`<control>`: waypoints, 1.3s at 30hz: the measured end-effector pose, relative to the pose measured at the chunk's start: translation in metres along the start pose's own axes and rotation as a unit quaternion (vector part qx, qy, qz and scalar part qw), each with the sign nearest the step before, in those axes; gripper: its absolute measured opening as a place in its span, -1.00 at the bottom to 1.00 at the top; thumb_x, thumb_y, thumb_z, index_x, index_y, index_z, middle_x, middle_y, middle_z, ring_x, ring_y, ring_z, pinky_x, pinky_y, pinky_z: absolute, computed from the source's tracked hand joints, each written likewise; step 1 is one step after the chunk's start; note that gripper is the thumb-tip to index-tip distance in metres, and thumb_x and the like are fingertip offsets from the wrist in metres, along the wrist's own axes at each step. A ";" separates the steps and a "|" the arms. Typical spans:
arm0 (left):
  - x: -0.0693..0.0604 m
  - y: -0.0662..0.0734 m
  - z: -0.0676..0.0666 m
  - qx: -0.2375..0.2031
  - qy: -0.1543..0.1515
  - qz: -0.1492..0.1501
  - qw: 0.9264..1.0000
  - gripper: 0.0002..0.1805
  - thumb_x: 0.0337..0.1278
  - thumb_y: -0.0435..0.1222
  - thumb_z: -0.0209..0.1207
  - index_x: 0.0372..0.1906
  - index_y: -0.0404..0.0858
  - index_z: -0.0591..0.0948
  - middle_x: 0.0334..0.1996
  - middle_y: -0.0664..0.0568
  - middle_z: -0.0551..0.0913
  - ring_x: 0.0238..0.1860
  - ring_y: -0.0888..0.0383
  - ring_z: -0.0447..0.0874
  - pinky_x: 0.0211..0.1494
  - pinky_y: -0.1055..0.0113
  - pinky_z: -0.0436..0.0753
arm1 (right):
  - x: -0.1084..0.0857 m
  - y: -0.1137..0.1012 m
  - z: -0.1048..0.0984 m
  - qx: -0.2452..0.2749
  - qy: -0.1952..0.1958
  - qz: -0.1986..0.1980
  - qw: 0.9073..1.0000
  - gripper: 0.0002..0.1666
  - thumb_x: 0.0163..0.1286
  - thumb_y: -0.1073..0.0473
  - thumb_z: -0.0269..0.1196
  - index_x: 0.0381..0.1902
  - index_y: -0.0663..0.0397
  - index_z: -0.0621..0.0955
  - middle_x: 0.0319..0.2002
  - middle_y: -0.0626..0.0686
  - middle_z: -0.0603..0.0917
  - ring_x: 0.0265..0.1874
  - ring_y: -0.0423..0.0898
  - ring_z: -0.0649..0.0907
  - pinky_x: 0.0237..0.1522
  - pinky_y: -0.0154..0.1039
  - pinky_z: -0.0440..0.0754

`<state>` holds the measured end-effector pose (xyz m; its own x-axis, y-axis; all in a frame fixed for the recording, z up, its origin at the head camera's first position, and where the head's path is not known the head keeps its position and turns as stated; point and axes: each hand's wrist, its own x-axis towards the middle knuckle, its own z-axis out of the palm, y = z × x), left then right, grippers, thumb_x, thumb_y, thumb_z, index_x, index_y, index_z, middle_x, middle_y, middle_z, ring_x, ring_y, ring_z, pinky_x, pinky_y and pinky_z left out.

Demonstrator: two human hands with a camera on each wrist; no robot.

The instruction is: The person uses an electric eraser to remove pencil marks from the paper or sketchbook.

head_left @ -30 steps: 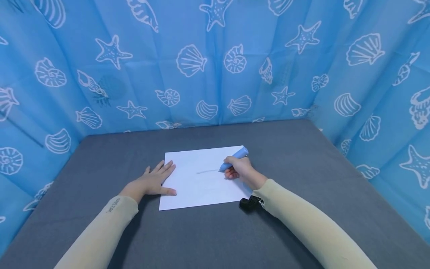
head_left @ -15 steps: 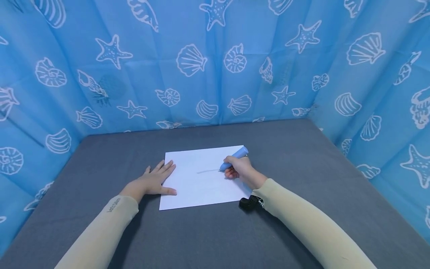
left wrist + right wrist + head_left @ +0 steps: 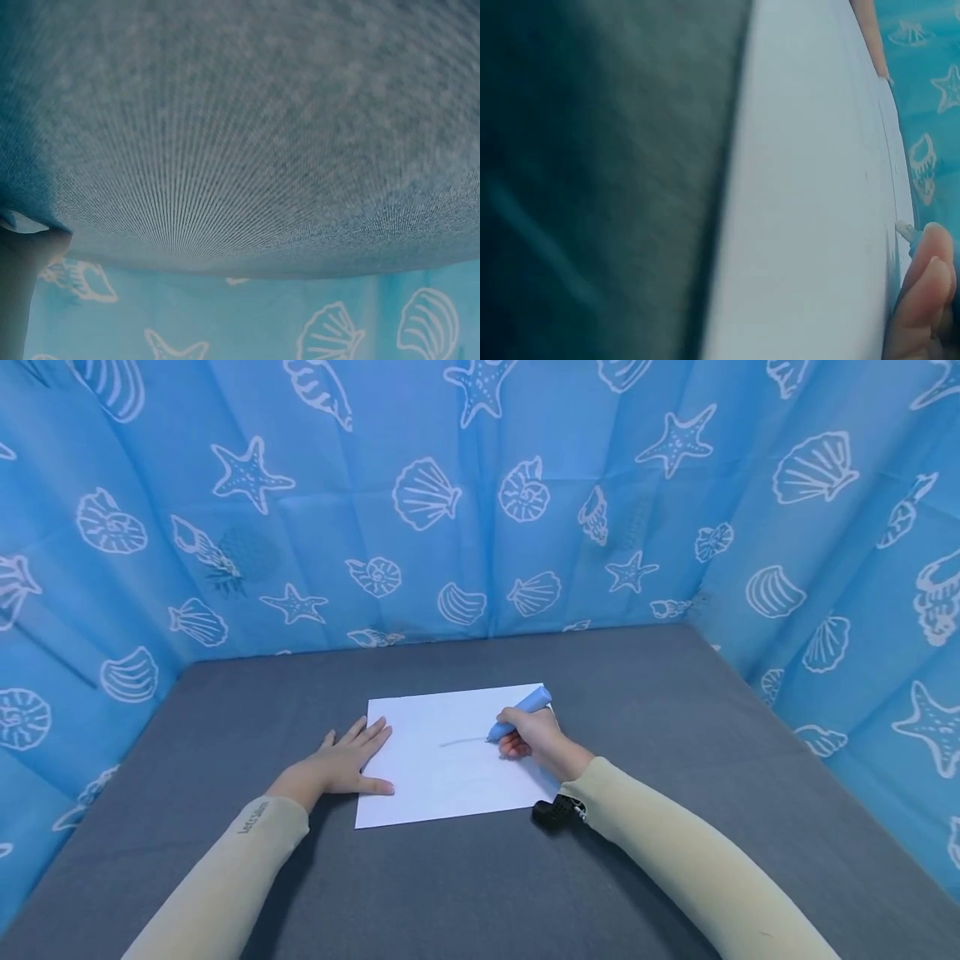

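A white sheet of paper (image 3: pixel 442 789) lies on the dark grey table. My left hand (image 3: pixel 337 768) rests with spread fingers on its left edge. In my right hand (image 3: pixel 542 737) I hold a thick blue marker (image 3: pixel 534 701) over the sheet's right half, tilted with its back end up and to the right. Its tip meets the right end of a thin grey-blue line (image 3: pixel 461 742), though contact cannot be told for sure. The right wrist view shows the marker's pale tip (image 3: pixel 905 229) beside my fingertips (image 3: pixel 930 281). Only part of my left hand (image 3: pixel 37 247) appears in the left wrist view.
Grey cloth (image 3: pixel 465 893) covers the table around the paper. A blue curtain (image 3: pixel 480 510) with white shells and starfish stands along the back and sides. A small black device (image 3: pixel 552 814) hangs at my right wrist, by the paper's lower right corner.
My right hand and the marker have shifted very slightly to the left. The line looks the same, and my left hand stays in place on the paper.
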<state>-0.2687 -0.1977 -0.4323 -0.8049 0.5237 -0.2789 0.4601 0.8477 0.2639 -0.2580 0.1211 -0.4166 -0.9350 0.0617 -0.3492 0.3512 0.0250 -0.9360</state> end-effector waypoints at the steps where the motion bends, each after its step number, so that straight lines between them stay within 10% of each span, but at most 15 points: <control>1: -0.001 0.002 -0.001 -0.001 0.000 0.001 1.000 0.25 -0.06 0.43 0.11 0.56 -0.22 -0.09 0.56 -0.10 -0.23 0.51 -0.21 -0.42 0.34 -0.38 -0.35 | 0.000 0.000 0.000 0.000 0.001 -0.001 1.000 -0.71 0.30 0.22 0.18 -0.45 0.41 0.63 -0.72 0.07 0.57 -0.78 -0.20 0.55 -0.67 -0.40 0.53; 33: -0.006 0.010 -0.008 -0.006 -0.007 0.003 1.000 0.22 -0.02 0.40 0.13 0.55 -0.25 -0.08 0.55 -0.14 -0.21 0.51 -0.24 -0.41 0.34 -0.39 -0.34 | 0.003 -0.001 -0.004 -0.002 0.001 0.018 1.000 -0.71 0.31 0.20 0.19 -0.44 0.38 0.62 -0.71 0.07 0.57 -0.76 -0.19 0.54 -0.64 -0.39 0.53; 39: -0.006 0.009 -0.007 -0.011 -0.005 0.006 1.000 0.23 -0.03 0.40 0.13 0.55 -0.26 -0.07 0.55 -0.15 -0.21 0.51 -0.25 -0.41 0.34 -0.39 -0.35 | 0.002 -0.005 -0.012 0.000 -0.048 0.053 0.997 -0.70 0.36 0.13 0.21 -0.36 0.33 0.61 -0.64 0.05 0.60 -0.69 -0.19 0.58 -0.56 -0.38 0.58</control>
<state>-0.2624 -0.1938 -0.4219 -0.7959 0.5340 -0.2852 0.4602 0.8398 0.2880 -0.2613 0.1335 -0.4120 -0.8928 -0.0316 -0.4493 0.4487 0.0238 -0.8934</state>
